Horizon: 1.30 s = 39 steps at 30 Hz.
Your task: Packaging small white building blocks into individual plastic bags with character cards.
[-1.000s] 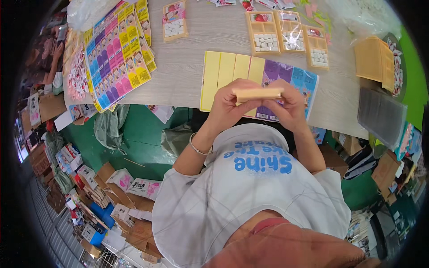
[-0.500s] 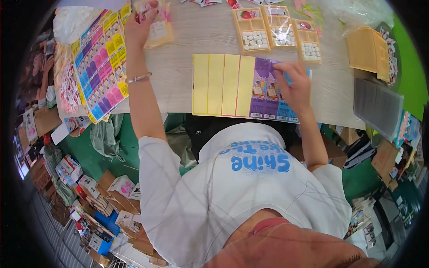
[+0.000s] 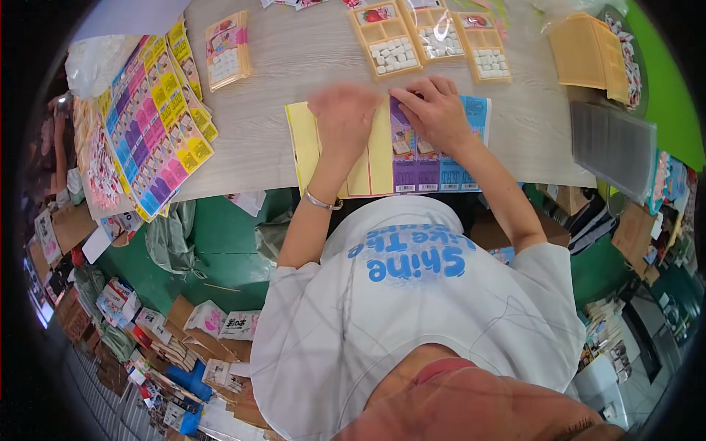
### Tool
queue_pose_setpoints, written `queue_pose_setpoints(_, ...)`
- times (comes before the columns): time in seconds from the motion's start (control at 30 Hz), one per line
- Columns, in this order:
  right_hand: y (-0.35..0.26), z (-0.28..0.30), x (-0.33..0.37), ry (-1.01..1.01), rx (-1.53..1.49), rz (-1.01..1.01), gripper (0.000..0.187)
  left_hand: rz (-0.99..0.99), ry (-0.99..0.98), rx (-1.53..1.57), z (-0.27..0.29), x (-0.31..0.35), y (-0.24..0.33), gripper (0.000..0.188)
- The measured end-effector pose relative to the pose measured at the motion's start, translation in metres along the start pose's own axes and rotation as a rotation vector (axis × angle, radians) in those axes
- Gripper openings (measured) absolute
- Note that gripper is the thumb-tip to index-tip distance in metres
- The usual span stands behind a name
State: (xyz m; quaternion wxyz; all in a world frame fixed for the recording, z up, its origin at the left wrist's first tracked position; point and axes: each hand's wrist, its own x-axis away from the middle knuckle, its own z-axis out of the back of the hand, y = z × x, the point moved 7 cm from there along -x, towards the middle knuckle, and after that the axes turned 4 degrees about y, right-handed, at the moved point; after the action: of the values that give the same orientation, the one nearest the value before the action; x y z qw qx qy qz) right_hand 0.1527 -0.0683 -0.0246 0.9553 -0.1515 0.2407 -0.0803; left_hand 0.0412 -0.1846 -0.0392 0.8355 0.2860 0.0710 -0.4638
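Note:
A sheet of labels [image 3: 452, 176] lies at the table's front edge in front of me. Its right part carries purple and blue printed strips; the left part is bare yellow backing [image 3: 379, 162]. My right hand [image 3: 435, 117] is closed, fingertips pinching the sheet's upper edge where purple meets yellow. Over the yellow part is my left hand [image 3: 343, 114], smeared by motion, so its fingers cannot be made out. A small stack of pale-orange trays [image 3: 228, 55] with white pieces and a printed label on top stands farther back to the left.
Three pale-orange trays [image 3: 393, 55] of white pieces lie at the back. Coloured label sheets [image 3: 158, 121] overlap at the left, beside small packets [image 3: 103, 173]. To the right are more orange trays [image 3: 585, 51] and clear plastic sheets [image 3: 614, 143]. Cardboard boxes crowd the green floor.
My left hand has come from the tray stack at the back left to the label sheet, leaving the trays on the table. My right hand has moved left along the sheet's upper edge.

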Motion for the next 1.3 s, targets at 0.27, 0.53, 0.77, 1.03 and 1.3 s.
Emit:
queue_pose_setpoints(0.27, -0.006, 0.003, 0.004, 0.075, 0.002, 0.250, 0.035, -0.002, 0.016, -0.020, 0.000, 0.001, 0.002, 0.013)
queue_pose_setpoints(0.53, 0.001, 0.007, 0.003, 0.074, -0.041, 0.227, 0.029, -0.005, 0.019, -0.047, -0.006, 0.002, 0.003, 0.015)
queue_pose_setpoints(0.77, -0.003, 0.027, -0.014, -0.109, -0.147, 0.202, 0.007, -0.011, 0.013, -0.027, -0.008, -0.007, 0.003, 0.019)
queue_pose_setpoints(1.03, 0.014, 0.216, 0.041, -0.421, -1.283, -0.112, 0.014, -0.060, -0.141, -0.161, 0.012, -0.034, 0.004, 0.024)
queue_pose_setpoints(1.3, 0.041, 0.126, -0.006, 0.137, -1.226, -0.634, 0.044, -0.121, -0.102, -0.161, -0.056, -0.089, 0.014, 0.088)
